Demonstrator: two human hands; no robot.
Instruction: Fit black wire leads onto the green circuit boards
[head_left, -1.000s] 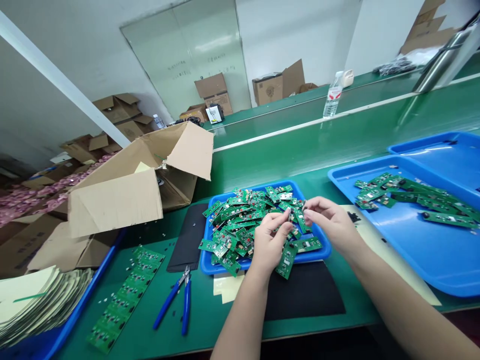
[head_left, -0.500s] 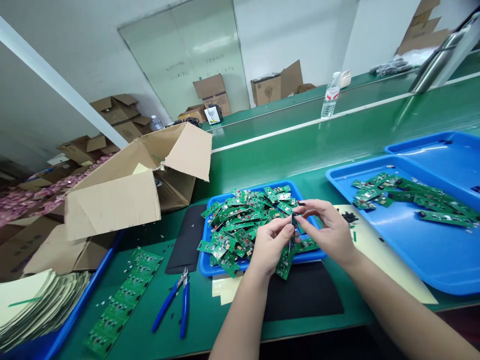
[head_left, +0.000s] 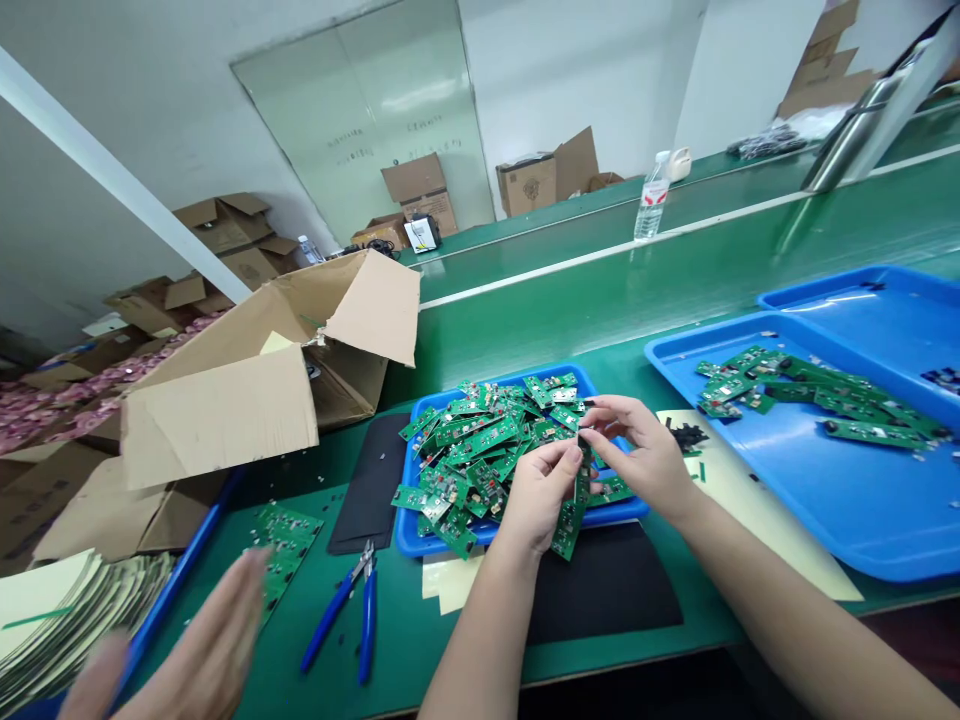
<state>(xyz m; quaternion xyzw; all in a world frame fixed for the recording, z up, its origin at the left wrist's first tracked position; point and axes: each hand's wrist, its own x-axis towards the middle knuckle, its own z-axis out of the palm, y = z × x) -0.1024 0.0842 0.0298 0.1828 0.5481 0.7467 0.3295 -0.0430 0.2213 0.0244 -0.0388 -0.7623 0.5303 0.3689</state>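
Observation:
My left hand (head_left: pixel 541 492) pinches a narrow green circuit board (head_left: pixel 582 478), held upright over the near right edge of a blue tray (head_left: pixel 409 538). My right hand (head_left: pixel 645 455) has its thumb and fingers closed at the top end of the same board, with the fingertips of both hands almost touching. Many small green circuit boards (head_left: pixel 480 440) are heaped in the tray. Another board (head_left: pixel 568 525) leans over the tray's near rim below my left hand. A black mat (head_left: pixel 607 590) lies under my wrists.
Blue-handled cutters (head_left: pixel 367 620) lie left of the tray. At the lower left, another person's blurred hand (head_left: pixel 217 640) is over a board panel (head_left: pixel 289 545). An open carton (head_left: pixel 225 420) stands behind. A larger blue tray (head_left: pixel 810 490) with boards is on the right, near small black parts (head_left: pixel 686 436).
Another person's hand has come in at the lower left, over the board panel. My hands stay together at the held board, and the view has shifted slightly.

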